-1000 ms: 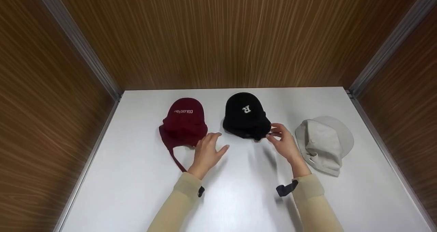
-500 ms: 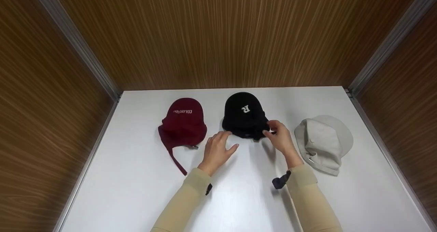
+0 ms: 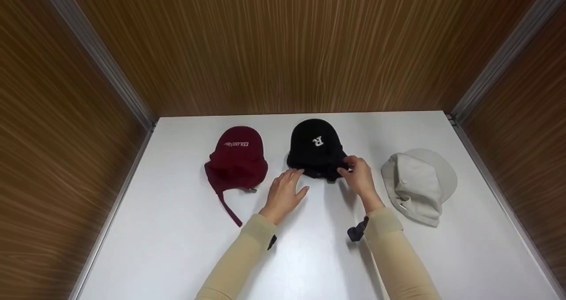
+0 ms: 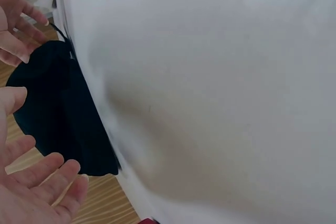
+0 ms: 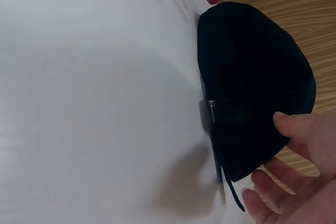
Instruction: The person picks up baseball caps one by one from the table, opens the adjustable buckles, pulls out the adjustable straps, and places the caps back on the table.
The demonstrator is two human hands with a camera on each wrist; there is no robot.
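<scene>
1. Black cap (image 3: 315, 147) sits on the white table (image 3: 300, 260), just beyond the left fingertips, at the thumb and fingers of the right hand.
2. Left hand (image 3: 284, 196): fingers spread, nothing held. Tips right by the cap's near edge; contact not clear.
3. Right hand (image 3: 360, 180): thumb laps over the cap's edge, other fingers bent along it. Firm pinch or light touch, can't tell.
4. Thin dark strap (image 5: 237, 198) sticks out from the cap's rim, right beside the right fingertips.
5. Maroon cap (image 3: 239, 152) lies to the left of the left fingers, its loose strap (image 3: 230, 209) trailing toward the person. Pale cap (image 3: 420, 185) lies to the right of the right fingers, apart from them.
6. Risk: cap could swivel or skid away from the left fingers if only the right side gets pulled, since the left hand has no hold.
7. Risk: soft fabric could dent or fold under the right thumb if pressed hard.
8. Risk: strap could snag on the right fingertips or get tucked under the rim, being so close.
9. Risk: left hand could brush the maroon cap if it swings outward; gap there looks small.
</scene>
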